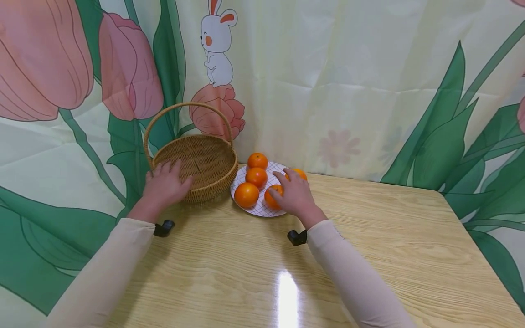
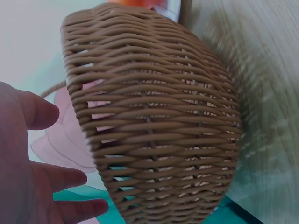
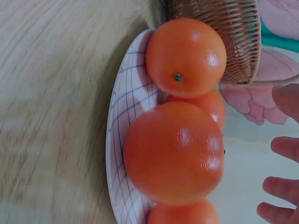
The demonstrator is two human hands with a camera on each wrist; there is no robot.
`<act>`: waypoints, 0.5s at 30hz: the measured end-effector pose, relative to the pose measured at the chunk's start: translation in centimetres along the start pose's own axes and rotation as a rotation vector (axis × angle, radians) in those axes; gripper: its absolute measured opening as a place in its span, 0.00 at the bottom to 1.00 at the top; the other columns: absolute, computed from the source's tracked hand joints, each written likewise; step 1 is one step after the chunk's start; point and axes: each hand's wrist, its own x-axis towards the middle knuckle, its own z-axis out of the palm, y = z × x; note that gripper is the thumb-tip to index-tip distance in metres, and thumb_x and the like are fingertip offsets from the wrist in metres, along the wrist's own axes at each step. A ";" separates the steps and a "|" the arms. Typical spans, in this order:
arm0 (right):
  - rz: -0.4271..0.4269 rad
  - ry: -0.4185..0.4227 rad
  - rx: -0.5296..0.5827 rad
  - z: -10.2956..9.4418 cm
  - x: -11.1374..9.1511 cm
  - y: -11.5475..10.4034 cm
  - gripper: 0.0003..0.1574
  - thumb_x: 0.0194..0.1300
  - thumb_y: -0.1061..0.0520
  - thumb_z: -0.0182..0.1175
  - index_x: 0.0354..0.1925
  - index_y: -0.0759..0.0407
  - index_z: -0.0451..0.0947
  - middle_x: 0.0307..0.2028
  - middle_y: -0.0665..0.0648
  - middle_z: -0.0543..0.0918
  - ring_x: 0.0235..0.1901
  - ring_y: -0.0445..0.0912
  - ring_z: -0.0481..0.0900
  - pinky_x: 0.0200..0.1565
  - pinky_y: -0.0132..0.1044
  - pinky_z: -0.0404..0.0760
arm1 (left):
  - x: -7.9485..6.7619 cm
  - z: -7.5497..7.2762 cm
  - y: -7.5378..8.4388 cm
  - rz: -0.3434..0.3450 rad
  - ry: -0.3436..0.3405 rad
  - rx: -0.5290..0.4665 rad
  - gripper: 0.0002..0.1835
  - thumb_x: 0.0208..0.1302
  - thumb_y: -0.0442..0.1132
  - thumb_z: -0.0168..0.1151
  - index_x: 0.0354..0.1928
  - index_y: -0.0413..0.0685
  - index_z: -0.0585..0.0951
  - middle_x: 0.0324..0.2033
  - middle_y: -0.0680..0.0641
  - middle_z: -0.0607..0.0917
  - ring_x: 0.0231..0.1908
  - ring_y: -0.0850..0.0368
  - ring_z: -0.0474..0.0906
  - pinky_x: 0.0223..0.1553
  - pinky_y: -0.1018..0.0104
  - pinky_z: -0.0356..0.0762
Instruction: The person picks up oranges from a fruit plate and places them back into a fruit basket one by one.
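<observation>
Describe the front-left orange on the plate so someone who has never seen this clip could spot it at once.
In the head view, find the wicker basket on the wooden table. Just right of it lies a round checked plate. Your orange sits at its front left, the leftmost of the five visible.

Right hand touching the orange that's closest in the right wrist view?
Apart. The right wrist view shows a strip of curtain between the right hand and that orange.

Basket [image 1: 210, 190] left of fruit plate [image 1: 262, 211].
</observation>
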 end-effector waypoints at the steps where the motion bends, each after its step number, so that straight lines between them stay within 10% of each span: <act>1: -0.004 0.001 0.003 0.1 0.0 -0.1 0.38 0.68 0.34 0.48 0.70 0.48 0.64 0.70 0.63 0.61 0.69 0.60 0.60 0.66 0.62 0.61 | 0.0 0.0 -0.2 -0.003 0.000 -0.002 0.41 0.72 0.60 0.37 0.75 0.36 0.50 0.70 0.25 0.53 0.70 0.25 0.43 0.63 0.23 0.40; 15: -0.058 -0.020 -0.045 1.0 0.5 -2.1 0.40 0.68 0.31 0.47 0.71 0.47 0.63 0.68 0.61 0.65 0.70 0.55 0.59 0.67 0.62 0.56 | -0.6 0.6 -1.7 -0.047 0.014 -0.016 0.44 0.71 0.64 0.34 0.74 0.35 0.50 0.69 0.25 0.54 0.70 0.24 0.43 0.62 0.22 0.41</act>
